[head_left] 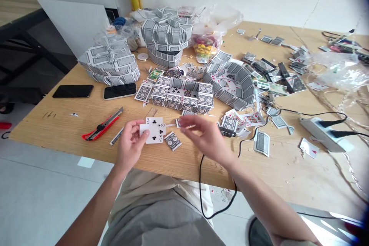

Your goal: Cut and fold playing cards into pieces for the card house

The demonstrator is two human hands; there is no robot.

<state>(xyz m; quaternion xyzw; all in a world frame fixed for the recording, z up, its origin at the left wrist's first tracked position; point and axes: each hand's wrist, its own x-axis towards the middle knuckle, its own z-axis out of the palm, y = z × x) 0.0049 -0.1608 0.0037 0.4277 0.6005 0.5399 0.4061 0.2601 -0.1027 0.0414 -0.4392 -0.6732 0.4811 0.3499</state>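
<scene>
My left hand (131, 144) grips a white playing card (153, 130) showing black clubs, held up above the wooden table (72, 123). My right hand (207, 136) hovers to its right, finger and thumb pinched on what looks like a small card piece (178, 123). A thin white strip (170, 125) lies between the hands, and a card with a grey patterned back (173, 141) rests on the table below them. Just beyond stands a low model built of playing cards (182, 94).
A curved card wall (230, 84) and larger card constructions (166, 36) stand behind. A red utility knife (102, 125) and several card scraps lie nearby, with two phones (120, 91) to the left. A black cable (219, 184) runs to a power strip (323, 134) at right.
</scene>
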